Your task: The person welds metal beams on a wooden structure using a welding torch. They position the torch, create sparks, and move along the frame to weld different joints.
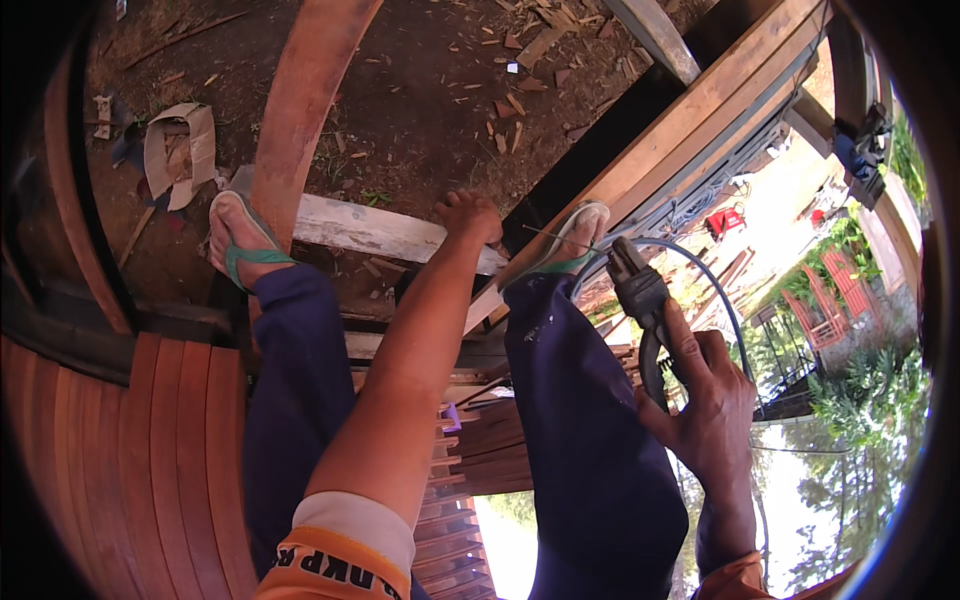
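My right hand (pixel 705 395) is wrapped round the handle of a dark welding electrode holder (pixel 640 290). From its jaws a thin welding rod (pixel 555 238) points left toward a beam joint, over my right foot. My left arm reaches forward, and my left hand (pixel 470 217) grips the right end of a whitish, weathered beam (pixel 370 230), fingers bent over its far edge. Close to that hand, the whitish beam meets a long brown beam (pixel 650 165) with a dark side. A blue cable (pixel 715 285) loops behind the holder.
My sandalled feet (pixel 245 240) stand on the framework above bare soil (pixel 400 110) strewn with wood chips. A reddish upright beam (pixel 310 100) rises at left. Brown planks (pixel 170 450) lie at lower left. Beyond the frame at right are a red object (pixel 725 222) and greenery.
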A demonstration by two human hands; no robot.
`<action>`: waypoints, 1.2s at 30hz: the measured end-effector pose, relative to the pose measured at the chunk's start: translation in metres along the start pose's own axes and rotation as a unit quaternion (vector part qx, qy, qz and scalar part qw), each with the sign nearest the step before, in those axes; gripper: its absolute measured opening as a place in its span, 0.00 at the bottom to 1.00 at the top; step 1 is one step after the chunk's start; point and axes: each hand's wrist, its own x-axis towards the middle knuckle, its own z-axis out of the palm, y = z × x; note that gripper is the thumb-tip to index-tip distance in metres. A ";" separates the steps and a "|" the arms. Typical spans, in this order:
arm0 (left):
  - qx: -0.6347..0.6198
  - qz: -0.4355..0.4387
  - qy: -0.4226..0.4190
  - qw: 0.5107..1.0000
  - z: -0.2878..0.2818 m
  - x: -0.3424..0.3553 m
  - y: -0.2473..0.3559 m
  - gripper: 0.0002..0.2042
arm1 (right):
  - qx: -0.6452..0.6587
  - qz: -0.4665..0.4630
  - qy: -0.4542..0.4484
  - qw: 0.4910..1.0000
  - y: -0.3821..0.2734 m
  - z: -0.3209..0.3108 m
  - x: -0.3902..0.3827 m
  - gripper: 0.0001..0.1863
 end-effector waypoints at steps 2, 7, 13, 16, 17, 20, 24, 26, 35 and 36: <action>-0.008 0.010 -0.006 1.000 -0.004 -0.004 0.002 0.33 | -0.017 0.008 -0.032 0.999 -0.003 0.004 -0.007 0.55; -0.022 0.061 0.012 0.998 0.000 -0.003 0.001 0.26 | -0.011 -0.003 -0.049 0.999 -0.004 0.018 -0.009 0.59; -0.030 0.100 0.005 0.994 0.003 -0.002 -0.002 0.21 | -0.013 -0.002 -0.053 0.999 -0.003 0.020 -0.007 0.59; -0.032 0.124 -0.016 0.992 -0.004 -0.009 -0.002 0.20 | -0.015 0.005 -0.052 0.999 -0.002 0.022 -0.008 0.59; -0.040 0.123 -0.010 0.992 -0.001 -0.007 -0.004 0.20 | -0.015 0.005 -0.052 0.999 -0.003 0.023 -0.008 0.59; -0.052 0.120 -0.014 0.991 0.002 -0.002 -0.009 0.17 | -0.014 0.006 -0.054 0.998 -0.004 0.024 -0.008 0.59; -0.086 0.132 -0.033 0.987 0.001 -0.004 -0.018 0.14 | -0.019 0.005 -0.061 0.998 -0.006 0.022 -0.008 0.58; -0.048 0.161 -0.028 0.985 -0.001 -0.013 -0.020 0.13 | -0.013 0.006 -0.061 0.998 -0.007 0.023 -0.007 0.58; 0.017 0.271 -0.008 0.962 -0.004 -0.029 -0.038 0.18 | -0.017 0.001 -0.067 0.998 -0.009 0.026 -0.006 0.58; 0.016 0.285 -0.016 0.958 -0.010 -0.035 -0.037 0.18 | -0.017 0.005 -0.067 0.998 -0.009 0.026 -0.006 0.58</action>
